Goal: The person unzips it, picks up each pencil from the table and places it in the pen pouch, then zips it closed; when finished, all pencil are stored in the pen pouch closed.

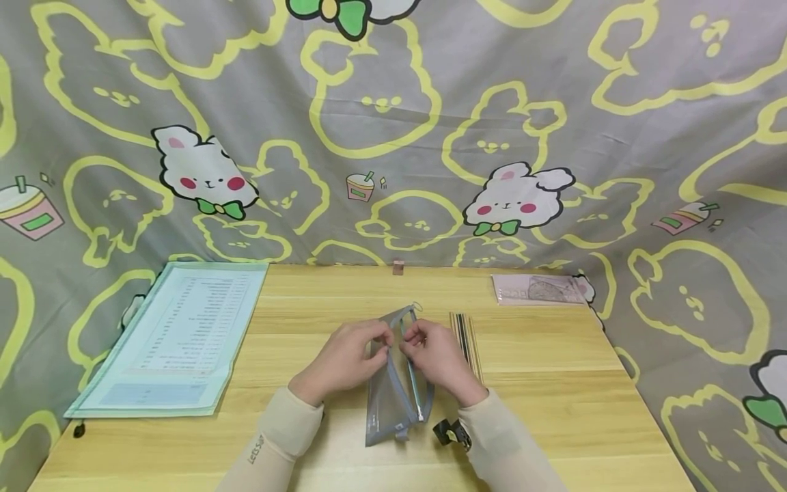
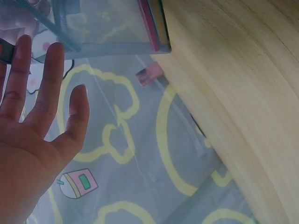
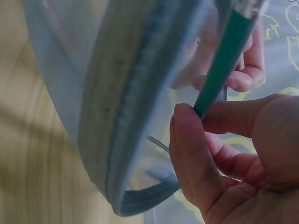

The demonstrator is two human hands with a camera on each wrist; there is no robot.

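Observation:
A translucent grey-blue zipper pouch (image 1: 380, 406) stands tilted between my hands with its mouth spread. My left hand (image 1: 341, 359) pinches the pouch's left rim between thumb and fingers; the left wrist view shows its other fingers extended. My right hand (image 1: 439, 355) pinches a teal-green pencil (image 3: 224, 60) between thumb and index finger. The pencil runs lengthwise at the pouch's opening, its metal-banded end toward me. Through the mesh in the left wrist view, a pink stick (image 2: 148, 23) and a yellowish one show in a corner of the pouch.
Several thin dark and tan sticks (image 1: 464, 342) lie behind my right hand. A pale turquoise document folder (image 1: 184, 335) with a printed sheet covers the table's left. A clear packet with a protractor (image 1: 541, 290) lies back right. A patterned curtain (image 1: 393, 137) rises behind the table.

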